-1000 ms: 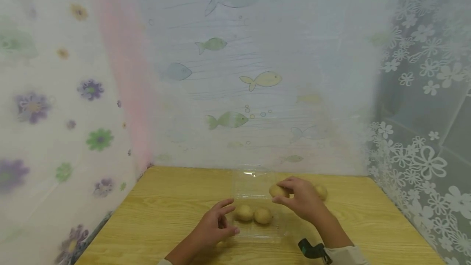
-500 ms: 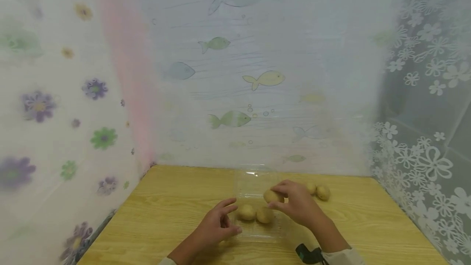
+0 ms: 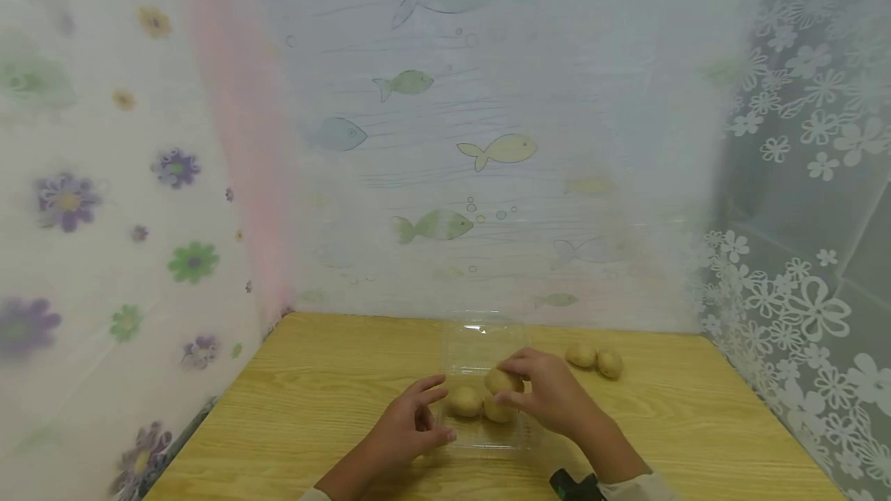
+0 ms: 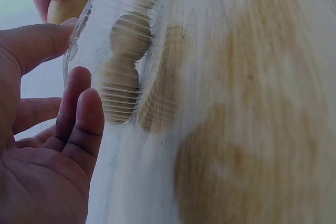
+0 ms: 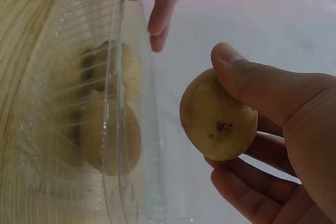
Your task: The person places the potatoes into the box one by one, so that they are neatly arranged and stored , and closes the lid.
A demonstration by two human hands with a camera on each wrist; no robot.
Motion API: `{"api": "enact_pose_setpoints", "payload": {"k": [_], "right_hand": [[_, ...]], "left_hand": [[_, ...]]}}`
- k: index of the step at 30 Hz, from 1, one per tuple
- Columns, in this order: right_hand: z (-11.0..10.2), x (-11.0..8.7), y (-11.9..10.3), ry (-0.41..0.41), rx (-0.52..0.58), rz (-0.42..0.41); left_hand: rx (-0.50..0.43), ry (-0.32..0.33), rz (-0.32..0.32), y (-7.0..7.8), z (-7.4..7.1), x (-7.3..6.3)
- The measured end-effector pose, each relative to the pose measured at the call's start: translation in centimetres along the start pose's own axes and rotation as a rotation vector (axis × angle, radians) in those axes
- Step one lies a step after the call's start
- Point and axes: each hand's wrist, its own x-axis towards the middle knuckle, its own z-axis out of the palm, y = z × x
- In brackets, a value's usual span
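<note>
My right hand [image 3: 550, 393] pinches a potato [image 5: 218, 121] between thumb and fingers, above a clear plastic clamshell box [image 3: 487, 447]. In the right wrist view that potato has dark spots on its skin and is apart from the box. Inside the box, side by side, lie a left potato [image 3: 465, 402] and a right potato [image 3: 498, 410], the latter partly hidden by the held one. At the box's left side is my left hand [image 3: 407, 424], thumb and forefinger spread apart. The left wrist view shows a fingertip [image 4: 69, 22] at the box's rim.
Two more potatoes, one at left [image 3: 581, 355] and one at right [image 3: 609, 364], lie on the wood-grain table [image 3: 334, 377] at the back right. The box's clear lid [image 3: 480, 342] stands open behind it. Fish-printed sheeting [image 3: 487, 99] hangs along the table's back edge.
My right hand has carried the potato left and slightly down, over the box. Both potatoes at the back right now show fully. The left hand has stayed in place.
</note>
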Motion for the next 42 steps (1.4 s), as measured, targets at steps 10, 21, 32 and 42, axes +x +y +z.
{"api": "enact_pose_setpoints", "payload": {"k": [10, 21, 32, 42], "right_hand": [[0.6, -0.1, -0.8, -0.04, 0.025, -0.022], [1.5, -0.1, -1.7, -0.083, 0.027, -0.064], [2.3, -0.3, -2.0, -0.156, 0.09, -0.084], [3.1, -0.3, -2.0, -0.175, 0.103, -0.127]], "left_hand": [[0.021, 0.005, 0.017, 0.0, 0.0, 0.0], [0.001, 0.005, -0.002, 0.3, 0.0, 0.0], [0.006, -0.006, -0.018, 0.6, 0.0, -0.1], [-0.016, -0.012, -0.041, 0.9, 0.0, 0.0]]}}
